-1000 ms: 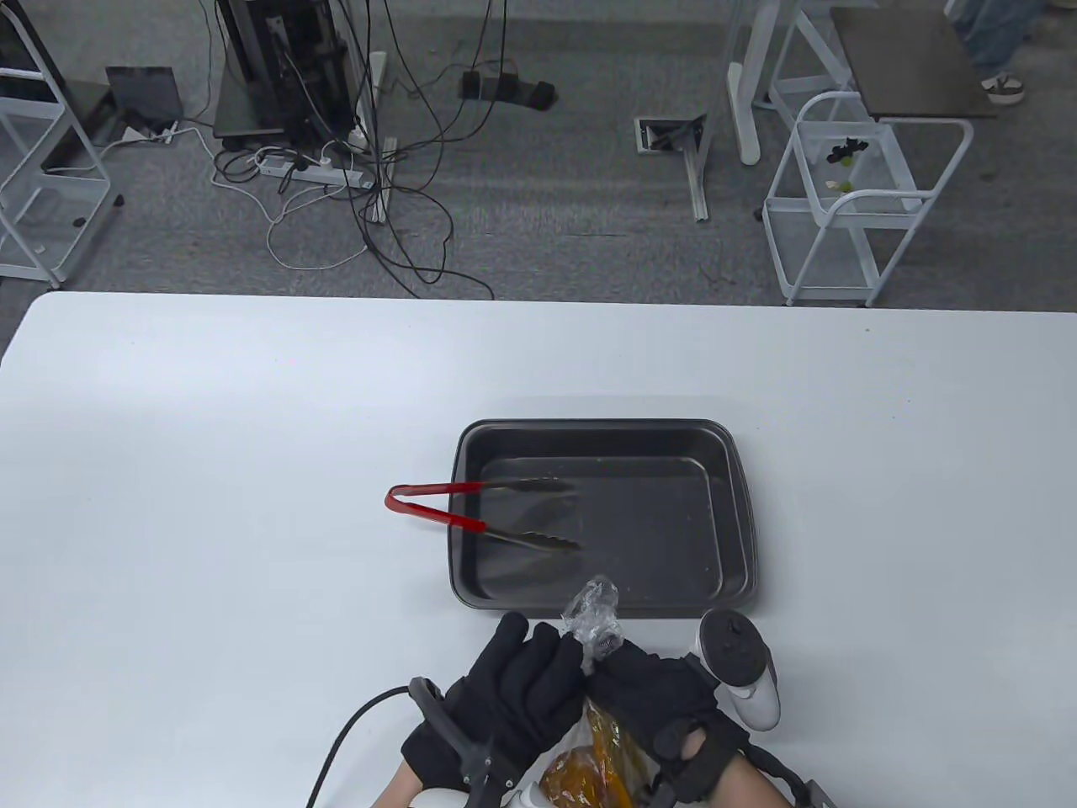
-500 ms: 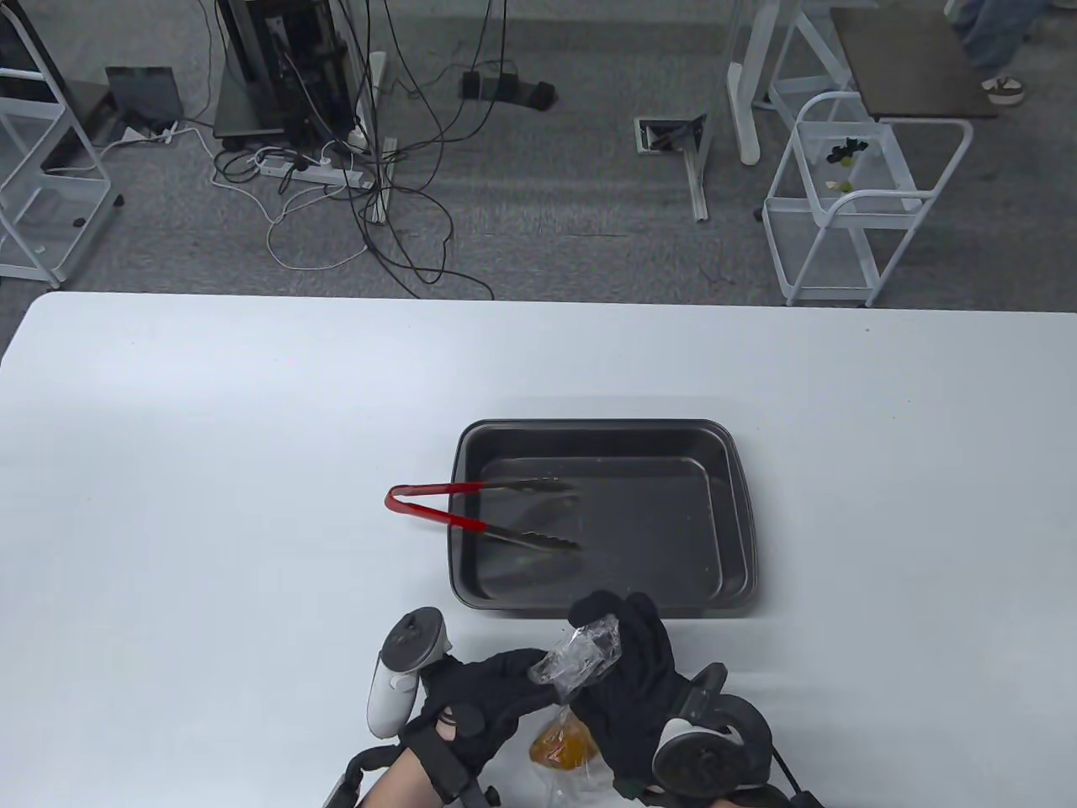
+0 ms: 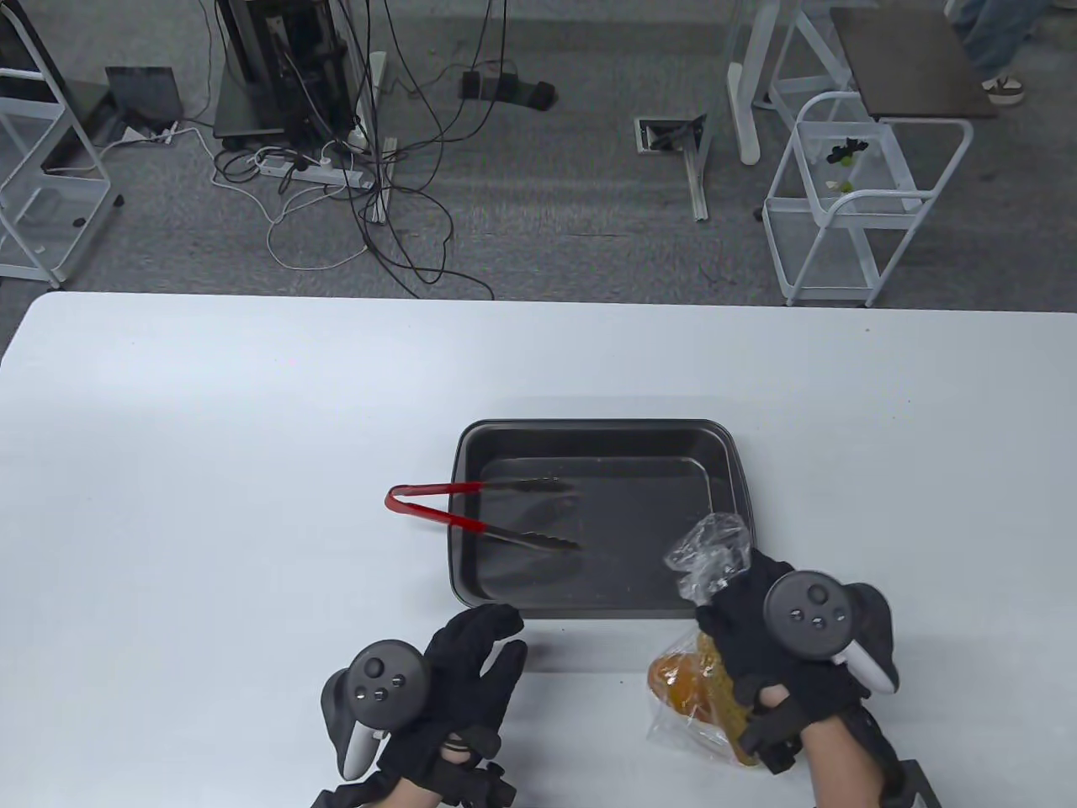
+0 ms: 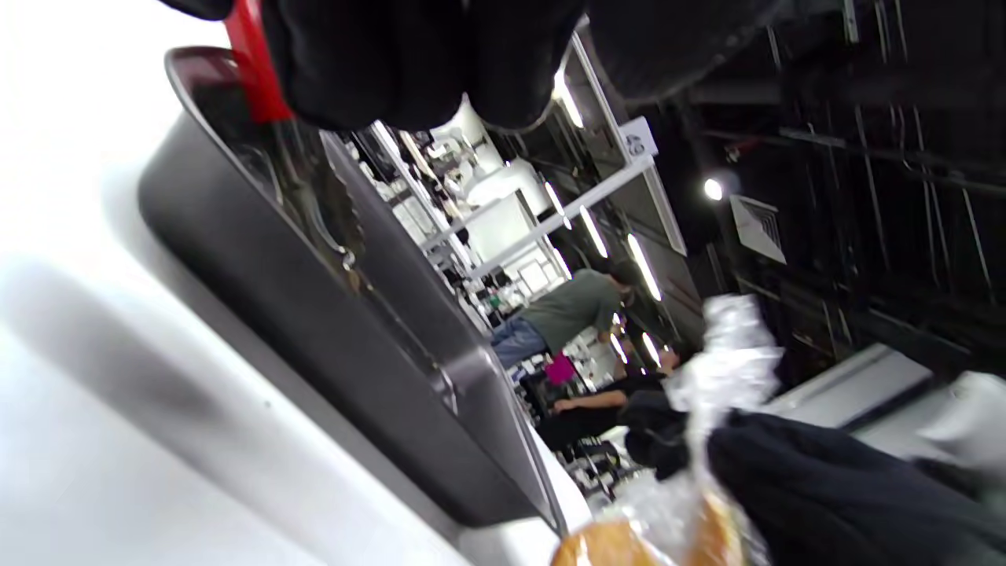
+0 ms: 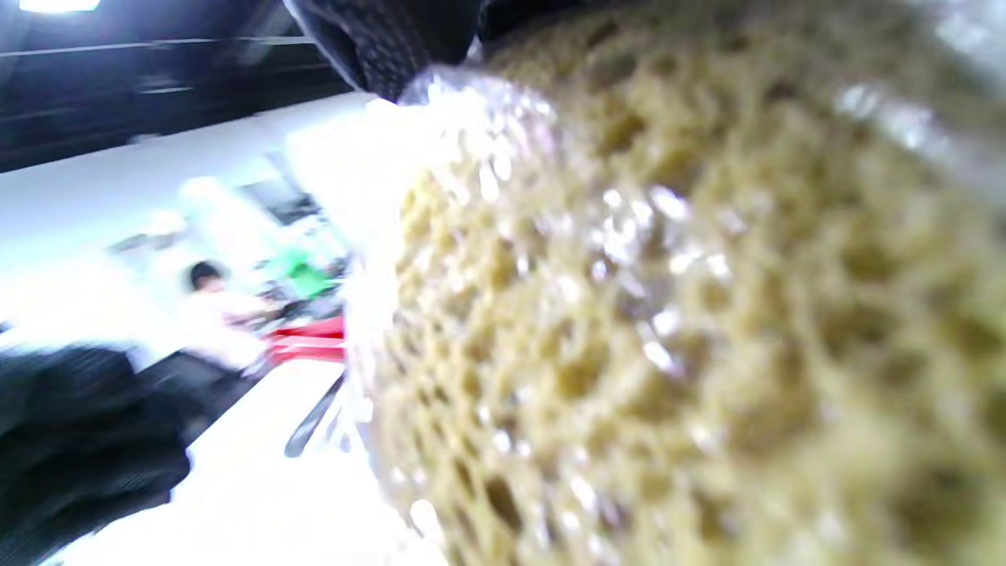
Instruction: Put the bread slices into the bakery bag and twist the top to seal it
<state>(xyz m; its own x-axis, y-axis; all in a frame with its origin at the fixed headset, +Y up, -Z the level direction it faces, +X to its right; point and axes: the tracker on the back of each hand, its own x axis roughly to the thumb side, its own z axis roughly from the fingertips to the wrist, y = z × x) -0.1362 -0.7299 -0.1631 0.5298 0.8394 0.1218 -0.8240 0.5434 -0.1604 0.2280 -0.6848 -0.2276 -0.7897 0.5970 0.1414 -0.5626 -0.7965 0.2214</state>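
Observation:
The clear bakery bag [image 3: 702,703] lies on the table by the tray's near right corner, with golden bread slices [image 3: 677,677] inside. Its twisted top [image 3: 713,551] sticks up over the tray's corner. My right hand [image 3: 732,608] grips the bag's neck just below that twist. In the right wrist view the bagged bread [image 5: 707,314] fills the frame, blurred. My left hand [image 3: 496,637] holds nothing, fingers spread and pointing at the tray's front edge. From the left wrist view, the bag's top [image 4: 735,354] and the right hand [image 4: 833,487] show at the right.
A dark baking tray [image 3: 589,427] sits mid-table with no bread in it. Red-handled tongs [image 3: 425,499] rest across its left rim, tips inside. The tray's wall [image 4: 314,330] runs close past the left hand. Carts and cables stand beyond the table's far edge.
My left hand has let go of the bag's neck and drawn back to the left. My right hand has carried the bag to the right, to the tray's near right corner.

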